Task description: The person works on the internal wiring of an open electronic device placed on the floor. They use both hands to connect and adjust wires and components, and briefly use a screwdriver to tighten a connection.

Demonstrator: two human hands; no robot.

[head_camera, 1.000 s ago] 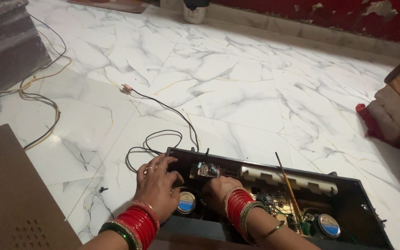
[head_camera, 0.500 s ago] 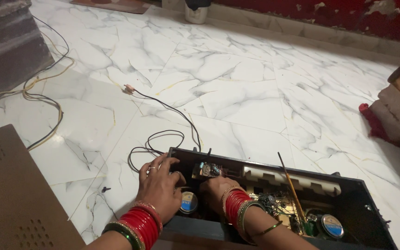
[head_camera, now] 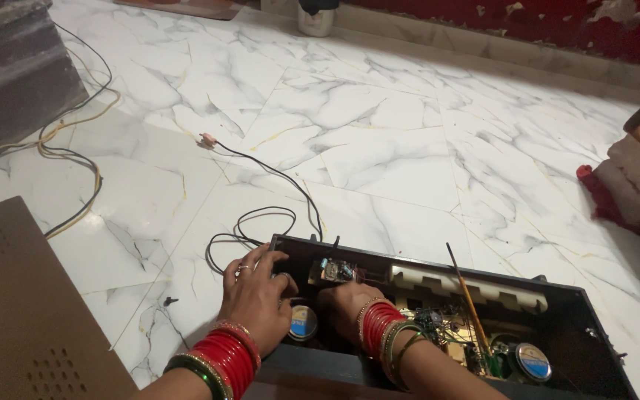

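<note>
I am seeing one open box (head_camera: 594, 348) holding two speakers (head_camera: 532, 361); left hand (head_camera: 255, 295) is resting spread on its corner, right hand (head_camera: 344, 307) reaching inside, grip unclear.

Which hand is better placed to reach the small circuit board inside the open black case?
Probably the right hand: it is already inside the case, just below the circuit board. The left hand rests on the case's left corner.

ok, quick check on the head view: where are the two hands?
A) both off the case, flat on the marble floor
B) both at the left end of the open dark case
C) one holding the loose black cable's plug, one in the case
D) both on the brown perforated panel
B. The left hand rests on the left rim of the open dark case and the right hand reaches inside beside it.
</note>
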